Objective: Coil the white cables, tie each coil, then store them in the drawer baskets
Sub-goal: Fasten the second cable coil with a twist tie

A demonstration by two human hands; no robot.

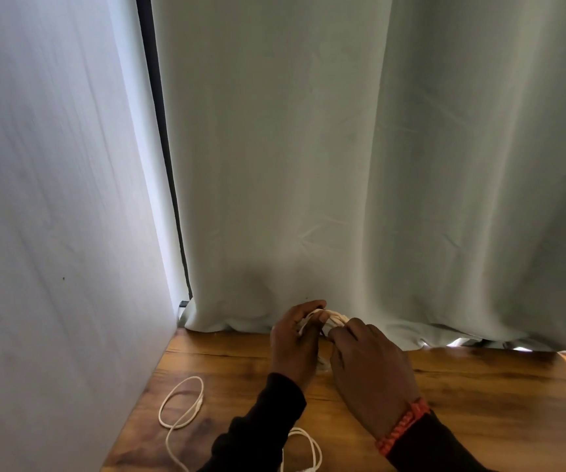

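A small bundle of white cable (330,316) is held up over the far side of the wooden table (479,396), close to the curtain. My left hand (297,338) grips its left side, fingers curled over the strands. My right hand (370,366) pinches the bundle's right end at the fingertips; an orange braided band sits on that wrist. A loose white cable (181,408) lies in a loop on the table at the left. Another white cable loop (309,447) shows under my left forearm, partly hidden by the sleeve.
A pale grey curtain (377,165) hangs along the table's far edge, its hem resting on the wood. A white fabric panel (53,233) closes off the left side, with a dark pole (166,148) in the corner. No drawer or baskets are in view.
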